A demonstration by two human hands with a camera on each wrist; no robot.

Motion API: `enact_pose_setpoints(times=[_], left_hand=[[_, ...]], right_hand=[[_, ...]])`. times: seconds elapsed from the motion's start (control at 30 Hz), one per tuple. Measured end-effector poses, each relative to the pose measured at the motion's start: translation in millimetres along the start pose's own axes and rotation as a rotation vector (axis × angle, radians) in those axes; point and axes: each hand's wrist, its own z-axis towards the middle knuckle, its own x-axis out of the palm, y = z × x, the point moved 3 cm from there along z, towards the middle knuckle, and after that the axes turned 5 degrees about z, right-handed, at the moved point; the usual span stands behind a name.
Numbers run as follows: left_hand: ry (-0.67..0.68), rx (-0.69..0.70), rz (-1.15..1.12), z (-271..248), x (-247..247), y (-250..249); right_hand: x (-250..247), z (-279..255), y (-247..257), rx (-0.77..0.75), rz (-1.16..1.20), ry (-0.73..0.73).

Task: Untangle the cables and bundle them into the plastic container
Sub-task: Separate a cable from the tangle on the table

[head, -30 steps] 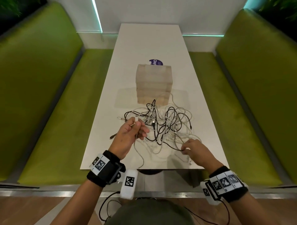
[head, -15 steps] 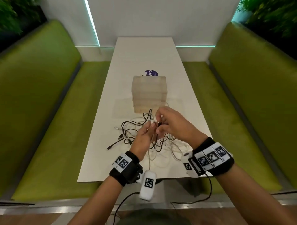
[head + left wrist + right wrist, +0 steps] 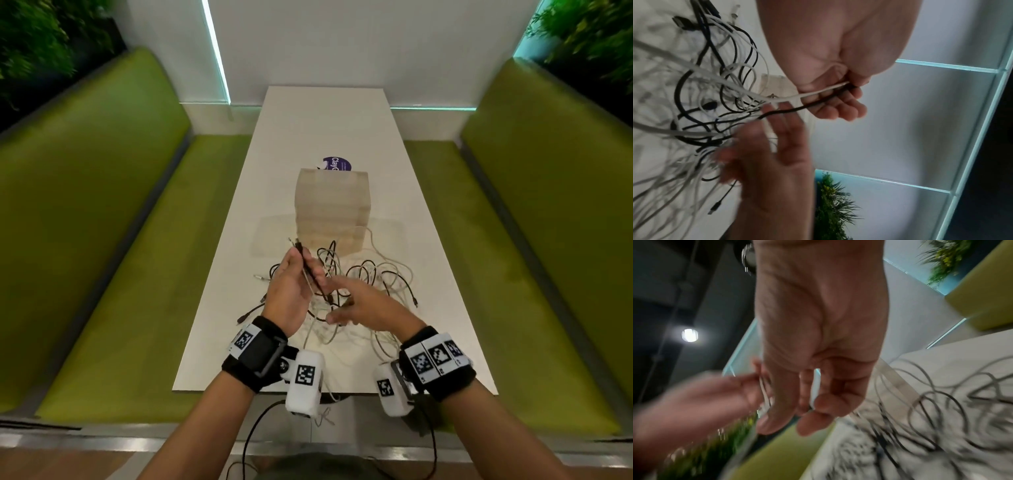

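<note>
Two cable ends, one white cable and one black cable, are pinched together in the left hand, fingers curled round them, raised above the table. Both cables run down into the tangled pile on the table. Right hand hovers beside the left, fingers straight and spread, holding nothing. Plastic container stands just beyond the pile.
</note>
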Motion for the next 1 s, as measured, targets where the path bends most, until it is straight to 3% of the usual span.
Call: enact_pose_setpoints(times=[0.07,0.2,0.27,0.33,0.43,0.5,0.57,0.63,0.7,0.83,1.0], left_hand=[[0.034,0.015,-0.046,-1,5,-6],[0.101,0.122,0.002,-11,17,-33],[0.124,0.19,-0.03,-19,20,-59],[0.092,0.285,-0.028,-24,14,-90],[-0.025,0.371,0.045,-21,-11,-119],[-0.1,0.338,0.189,-14,-28,-114],[-0.163,0.257,0.502,-8,-32,-93],[-0.118,0.168,0.809,0,-26,-61],[0.005,0.083,0.959,10,-18,-26],[0.144,-0.012,1.15,24,-9,22],[0.214,-0.058,1.107,27,-11,30]], right_hand=[[20,12,-13,0.017,-0.042,0.046],[29,38,-23,-0.026,-0.104,-0.131],[18,48,-37,0.022,-0.096,-0.201],[4,56,-56,0.125,0.009,-0.255],[-12,59,-62,0.147,0.056,-0.318],[-20,55,-53,0.111,-0.002,-0.352],[-23,52,-44,0.077,-0.008,-0.38],[-21,52,-35,0.058,0.011,-0.371],[-17,52,-26,0.041,-0.062,-0.361],[-12,45,-13,-0.009,-0.223,-0.31],[-19,42,-15,0.035,-0.261,-0.363]])
